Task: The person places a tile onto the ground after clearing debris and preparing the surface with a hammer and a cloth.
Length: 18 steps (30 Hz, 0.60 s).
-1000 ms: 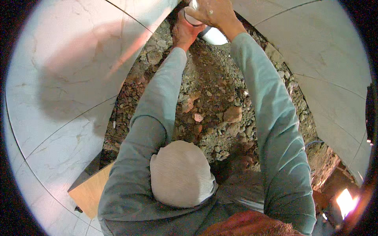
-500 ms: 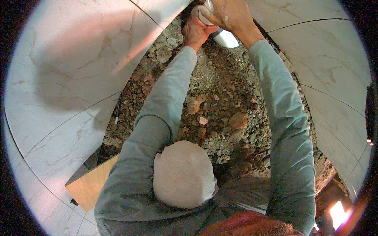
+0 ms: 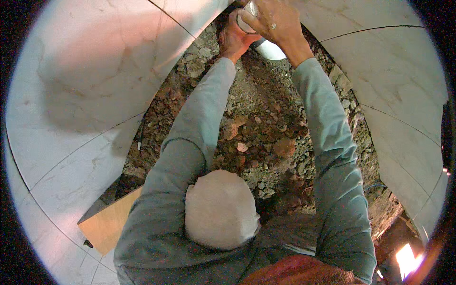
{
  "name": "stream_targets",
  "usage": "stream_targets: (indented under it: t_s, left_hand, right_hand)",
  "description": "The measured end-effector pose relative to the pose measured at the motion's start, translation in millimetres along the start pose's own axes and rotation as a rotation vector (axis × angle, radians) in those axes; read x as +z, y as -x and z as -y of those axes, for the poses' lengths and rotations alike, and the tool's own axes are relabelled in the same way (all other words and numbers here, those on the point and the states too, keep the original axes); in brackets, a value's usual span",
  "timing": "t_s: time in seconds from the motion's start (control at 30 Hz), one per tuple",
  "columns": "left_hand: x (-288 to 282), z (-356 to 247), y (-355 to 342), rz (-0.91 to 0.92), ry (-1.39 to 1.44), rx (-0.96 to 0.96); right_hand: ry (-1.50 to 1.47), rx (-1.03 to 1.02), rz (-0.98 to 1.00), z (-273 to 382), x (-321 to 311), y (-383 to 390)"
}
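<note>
At the twelve o'clock end of the rubble [image 3: 266, 118], left hand [image 3: 234, 39] and right hand [image 3: 281, 24] meet, clasped around a white round-ended piece [image 3: 243, 25], their grip little changed from a second ago, suggesting steady holding.

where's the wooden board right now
The wooden board is at lower left in the head view, between the left sleeve and the pale tiles.

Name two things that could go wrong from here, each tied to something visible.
The white round piece, held between the left hand and right hand, could slip if either grip loosens. Grit from the loose rubble might scrape the bare fingers or stick to the piece.
</note>
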<state>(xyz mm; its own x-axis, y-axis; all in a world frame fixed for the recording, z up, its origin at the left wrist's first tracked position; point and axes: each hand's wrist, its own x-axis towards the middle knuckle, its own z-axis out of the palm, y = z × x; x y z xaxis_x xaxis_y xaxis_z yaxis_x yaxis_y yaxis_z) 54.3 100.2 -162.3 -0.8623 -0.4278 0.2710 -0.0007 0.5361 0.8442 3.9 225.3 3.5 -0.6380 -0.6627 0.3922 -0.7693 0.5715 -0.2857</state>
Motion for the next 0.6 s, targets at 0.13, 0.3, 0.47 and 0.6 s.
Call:
stream_targets:
  t_s: [0.13, 0.3, 0.47, 0.6]
  left_hand:
    - [18, -12, 13, 0.018, -0.052, -0.011]
    - [1, -6, 5, 0.062, 0.007, -0.095]
    - [-7, 4, 6, 0.023, 0.145, -0.096]
    - [-5, -30, 12, 0.065, 0.196, 0.022]
  right_hand:
    - [-0.03, -0.014, 0.016, -16, -28, 24]
    - [0.0, 0.334, -0.13, -16, -86, 137]
    - [0.551, 0.806, -0.011, -50, -155, 322]
    - [0.49, 1.068, 0.184, -59, -155, 442]
